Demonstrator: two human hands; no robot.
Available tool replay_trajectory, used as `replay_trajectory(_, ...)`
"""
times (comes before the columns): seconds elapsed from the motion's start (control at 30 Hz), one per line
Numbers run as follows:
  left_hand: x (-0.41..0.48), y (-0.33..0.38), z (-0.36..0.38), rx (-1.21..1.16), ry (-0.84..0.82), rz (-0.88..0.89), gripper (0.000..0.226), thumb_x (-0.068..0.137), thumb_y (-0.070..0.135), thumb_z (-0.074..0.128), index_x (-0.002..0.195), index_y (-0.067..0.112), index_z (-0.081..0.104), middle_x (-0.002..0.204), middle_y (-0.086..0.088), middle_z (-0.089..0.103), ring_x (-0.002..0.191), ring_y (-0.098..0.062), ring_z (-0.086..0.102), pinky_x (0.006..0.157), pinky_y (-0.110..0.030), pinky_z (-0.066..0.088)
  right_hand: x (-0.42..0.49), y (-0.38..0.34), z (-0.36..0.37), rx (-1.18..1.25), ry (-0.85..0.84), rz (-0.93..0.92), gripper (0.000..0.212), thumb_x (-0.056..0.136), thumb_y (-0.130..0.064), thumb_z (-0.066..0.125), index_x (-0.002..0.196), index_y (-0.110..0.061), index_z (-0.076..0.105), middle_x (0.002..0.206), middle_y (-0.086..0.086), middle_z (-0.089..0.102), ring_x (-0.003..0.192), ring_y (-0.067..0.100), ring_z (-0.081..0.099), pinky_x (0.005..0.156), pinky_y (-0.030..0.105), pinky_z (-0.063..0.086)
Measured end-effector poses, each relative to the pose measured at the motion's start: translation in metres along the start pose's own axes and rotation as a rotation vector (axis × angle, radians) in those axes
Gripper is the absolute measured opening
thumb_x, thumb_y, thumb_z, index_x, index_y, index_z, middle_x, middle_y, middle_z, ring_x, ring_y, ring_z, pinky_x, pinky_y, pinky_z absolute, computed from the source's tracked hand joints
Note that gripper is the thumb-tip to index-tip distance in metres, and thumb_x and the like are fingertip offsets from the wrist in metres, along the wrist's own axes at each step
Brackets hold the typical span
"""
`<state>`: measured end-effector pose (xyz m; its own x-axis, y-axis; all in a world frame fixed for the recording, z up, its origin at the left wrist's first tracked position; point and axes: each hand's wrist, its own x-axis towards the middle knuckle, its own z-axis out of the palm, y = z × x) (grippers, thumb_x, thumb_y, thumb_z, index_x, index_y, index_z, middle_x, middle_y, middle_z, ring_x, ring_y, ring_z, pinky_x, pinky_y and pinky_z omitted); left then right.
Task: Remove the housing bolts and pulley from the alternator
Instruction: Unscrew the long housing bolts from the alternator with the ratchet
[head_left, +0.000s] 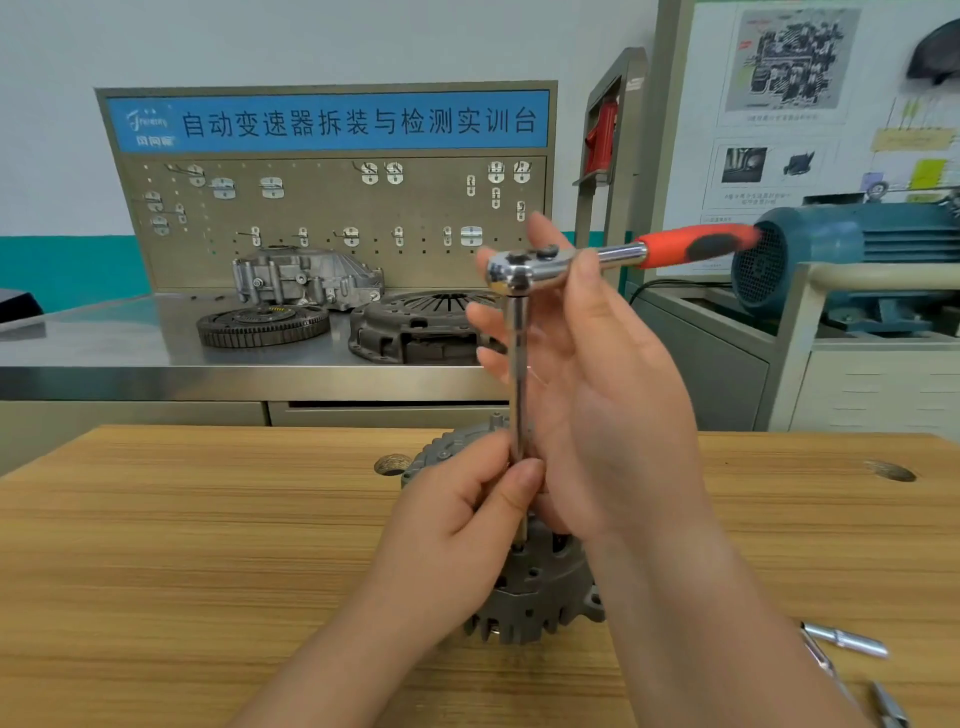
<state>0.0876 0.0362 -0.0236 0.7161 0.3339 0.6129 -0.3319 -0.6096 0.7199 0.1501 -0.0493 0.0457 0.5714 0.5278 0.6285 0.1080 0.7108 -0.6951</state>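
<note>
A grey alternator (540, 597) stands on the wooden table (182, 545), mostly hidden behind my hands. A chrome ratchet (535, 267) with a red and black handle (696, 247) sits atop a long vertical extension bar (518, 374) that runs down to the alternator's top. My left hand (467, 509) pinches the lower end of the bar between thumb and fingers. My right hand (592, 374) is raised beside the bar, fingers spread and fairly straight, thumb against the ratchet head. The socket and any bolt are hidden.
Loose chrome tool pieces (847, 642) lie at the table's right edge. Two round holes (392, 464) are in the tabletop. Behind, a steel bench (104, 343) carries a flywheel, a clutch cover and a gearbox housing before a pegboard. A blue motor (852, 254) stands at right.
</note>
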Motion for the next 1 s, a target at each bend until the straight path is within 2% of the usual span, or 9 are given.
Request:
replay_trajectory(0.13,0.0029,0.0032,0.0026,-0.018,0.007,-0.042,0.044,0.081,0.056,0.045,0.097,0.022,0.067,0.087,0.014,0.074,0.079,-0.036,0.063,0.07,-0.049,0.05,0.0005,-0.0014,-0.0012,-0.043,0.022,-0.108,0.025,0.088,-0.028,0.056,0.109,-0.032,0.068,0.12,-0.009,0.069,0.116,0.015,0.061,0.107,0.04,0.043)
replay_trajectory(0.3,0.0012,0.0039,0.0008,-0.006,-0.007,-0.005,0.043,0.09,0.051,0.038,0.101,0.02,0.065,0.089,0.014,0.073,0.079,-0.032,0.065,0.072,-0.053,0.052,0.0023,-0.0049,-0.0043,0.06,-0.029,0.027,0.034,0.09,-0.043,0.047,0.108,-0.022,0.065,0.105,0.0,0.074,0.088,0.016,0.068,0.08,0.029,0.05)
replay_trajectory(0.37,0.0012,0.0039,-0.001,0.027,-0.01,0.03,0.044,0.091,0.049,0.037,0.101,0.015,0.064,0.089,0.019,0.072,0.078,-0.028,0.064,0.072,-0.047,0.051,0.0018,-0.0045,-0.0051,0.062,-0.009,0.071,0.038,0.086,-0.046,0.046,0.109,-0.022,0.066,0.101,-0.001,0.074,0.086,0.014,0.067,0.079,0.029,0.049)
replay_trajectory(0.43,0.001,0.0038,-0.0009,0.052,0.003,0.055,0.047,0.09,0.049,0.038,0.097,0.011,0.064,0.086,0.021,0.071,0.074,-0.027,0.062,0.068,-0.043,0.049,0.0006,-0.0026,-0.0042,-0.007,0.015,0.012,0.027,0.091,-0.042,0.053,0.108,-0.029,0.069,0.1,-0.006,0.072,0.088,0.011,0.064,0.079,0.028,0.05)
replay_trajectory(0.57,0.0012,0.0039,0.0029,0.048,0.049,0.035,0.039,0.089,0.047,0.045,0.093,0.014,0.065,0.079,0.021,0.071,0.07,-0.026,0.061,0.06,-0.033,0.047,-0.0016,-0.0031,0.0013,-0.119,0.035,-0.167,0.025,0.088,-0.026,0.055,0.109,-0.031,0.068,0.109,-0.015,0.071,0.105,0.005,0.063,0.101,0.036,0.047)
replay_trajectory(0.7,0.0005,0.0038,0.0025,0.024,0.038,0.038,0.043,0.089,0.048,0.044,0.093,0.01,0.063,0.077,0.016,0.07,0.071,-0.031,0.059,0.064,-0.038,0.049,0.0009,-0.0073,-0.0018,0.044,-0.052,-0.018,0.027,0.092,-0.038,0.05,0.113,-0.028,0.064,0.111,-0.002,0.072,0.094,0.017,0.069,0.084,0.026,0.053)
replay_trajectory(0.8,0.0001,0.0036,0.0019,0.045,0.012,0.057,0.045,0.09,0.052,0.039,0.098,0.014,0.063,0.079,-0.002,0.068,0.075,-0.032,0.061,0.069,-0.048,0.05,0.0019,-0.0069,-0.0043,0.093,-0.044,0.107,0.042,0.088,-0.048,0.038,0.116,-0.026,0.061,0.1,0.0,0.075,0.091,0.016,0.071,0.08,0.025,0.054)
replay_trajectory(0.83,0.0005,0.0039,0.0016,0.05,0.008,0.06,0.047,0.089,0.051,0.039,0.098,0.011,0.063,0.079,0.001,0.069,0.075,-0.031,0.061,0.068,-0.048,0.049,0.002,-0.0058,-0.0041,0.08,-0.031,0.101,0.04,0.089,-0.048,0.04,0.115,-0.028,0.062,0.103,-0.001,0.075,0.093,0.016,0.071,0.081,0.025,0.054)
replay_trajectory(1.0,0.002,0.0048,0.0049,0.009,0.05,0.015,0.045,0.083,0.052,0.044,0.095,0.014,0.065,0.085,0.019,0.073,0.073,-0.034,0.062,0.066,-0.044,0.049,0.0007,-0.0029,-0.0001,-0.106,0.008,-0.143,0.024,0.088,-0.028,0.057,0.108,-0.036,0.068,0.118,-0.017,0.068,0.118,0.01,0.06,0.108,0.042,0.042)
